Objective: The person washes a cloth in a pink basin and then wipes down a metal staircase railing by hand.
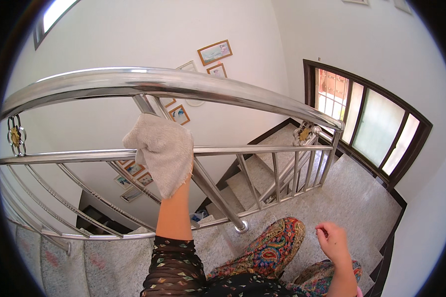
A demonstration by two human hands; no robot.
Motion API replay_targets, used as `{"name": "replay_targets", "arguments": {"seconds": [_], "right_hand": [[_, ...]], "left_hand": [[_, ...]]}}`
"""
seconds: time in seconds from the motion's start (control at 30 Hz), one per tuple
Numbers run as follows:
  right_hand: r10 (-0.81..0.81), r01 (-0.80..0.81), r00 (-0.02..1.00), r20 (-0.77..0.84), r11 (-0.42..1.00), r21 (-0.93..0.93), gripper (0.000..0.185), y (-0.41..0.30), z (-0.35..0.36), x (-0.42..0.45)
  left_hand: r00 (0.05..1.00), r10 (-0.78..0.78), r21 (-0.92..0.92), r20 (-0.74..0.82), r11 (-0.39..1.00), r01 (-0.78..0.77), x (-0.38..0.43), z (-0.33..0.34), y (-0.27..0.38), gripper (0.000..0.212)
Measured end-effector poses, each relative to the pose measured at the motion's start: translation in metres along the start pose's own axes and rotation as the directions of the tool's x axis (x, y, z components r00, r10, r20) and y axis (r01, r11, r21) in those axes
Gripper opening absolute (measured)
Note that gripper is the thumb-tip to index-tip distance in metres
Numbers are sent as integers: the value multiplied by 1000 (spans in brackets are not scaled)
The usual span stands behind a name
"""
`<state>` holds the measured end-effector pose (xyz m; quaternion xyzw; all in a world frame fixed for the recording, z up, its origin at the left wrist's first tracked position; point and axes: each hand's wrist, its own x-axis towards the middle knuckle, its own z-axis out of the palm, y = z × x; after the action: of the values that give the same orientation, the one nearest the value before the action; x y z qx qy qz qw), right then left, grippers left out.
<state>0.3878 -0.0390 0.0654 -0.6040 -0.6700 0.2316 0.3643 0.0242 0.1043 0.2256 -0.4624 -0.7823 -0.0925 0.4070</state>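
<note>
A light beige cloth drapes over my left hand, whose fingers are hidden beneath it. Cloth and hand lie against a post of the stainless steel stair railing, where the post meets the middle rail, below the thick top handrail. My right hand hangs at the lower right, away from the railing, its fingers curled with nothing seen in them.
Speckled stone stairs descend beyond the railing. More steps lie at the lower left. Picture frames hang on the white wall. A dark-framed window is at the right. Metal flower ornaments sit between the rails.
</note>
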Motion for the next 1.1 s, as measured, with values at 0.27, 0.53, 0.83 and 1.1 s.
{"name": "replay_targets", "arguments": {"seconds": [0.27, 0.53, 0.83, 1.1], "right_hand": [[-47, 56, 991, 125, 996, -70, 12, 9, 8, 3], [-11, 9, 985, 173, 1000, 15, 16, 5, 11, 1], [-76, 97, 978, 192, 990, -105, 17, 8, 10, -4], [-61, 92, 972, 226, 987, -130, 18, 11, 11, -2]], "left_hand": [[956, -277, -639, 94, 720, 271, 7, -97, 16, 32], [983, -153, -956, -98, 290, -50, 59, -23, -36, 51], [925, 150, -668, 350, -652, 359, 85, -17, -72, 60], [922, -156, -795, 354, -570, 208, 82, -23, -42, 44]]}}
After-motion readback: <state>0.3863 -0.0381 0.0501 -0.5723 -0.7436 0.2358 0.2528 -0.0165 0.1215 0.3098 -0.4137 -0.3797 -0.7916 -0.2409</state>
